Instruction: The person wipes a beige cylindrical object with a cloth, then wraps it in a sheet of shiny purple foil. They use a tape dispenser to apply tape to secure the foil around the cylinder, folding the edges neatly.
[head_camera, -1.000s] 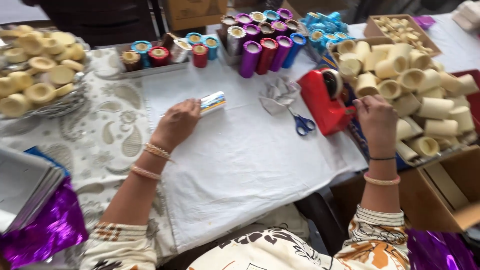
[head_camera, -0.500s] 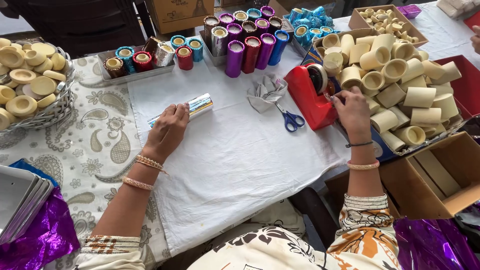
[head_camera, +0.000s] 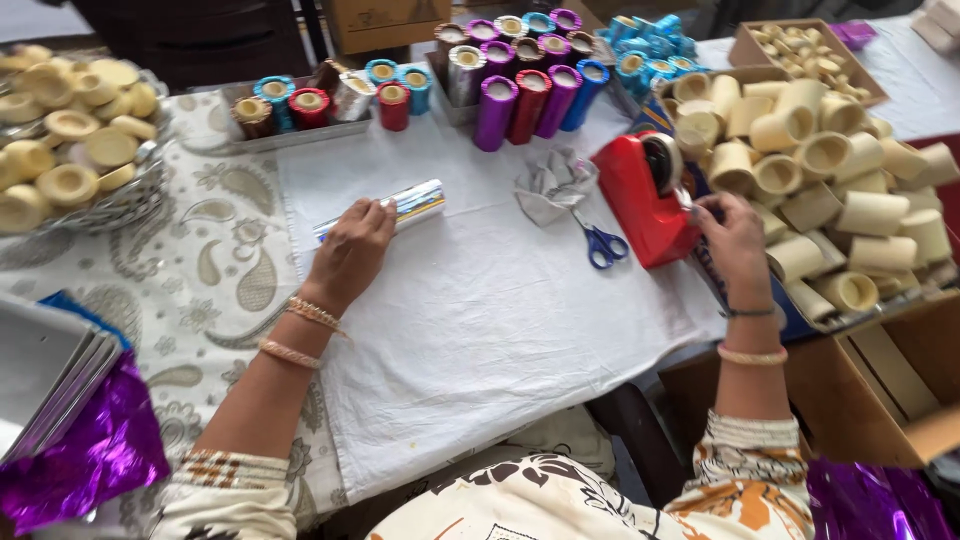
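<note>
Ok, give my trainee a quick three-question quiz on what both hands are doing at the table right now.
1. True or false: the left hand rests on a silver foil-wrapped cylinder lying on the white cloth.
2. What does the right hand reach to? A) blue scissors B) red tape dispenser C) wire basket
3. What colour is the foil sheet at the lower left?

Key: 1 true; 2 B; 3 purple.

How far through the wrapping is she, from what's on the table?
Done: foil-wrapped cylinders stand in trays. In hand: left hand rests on a silver-wrapped roll; right hand is at the red tape dispenser. Left: a heap of bare cream cylinders.
</note>
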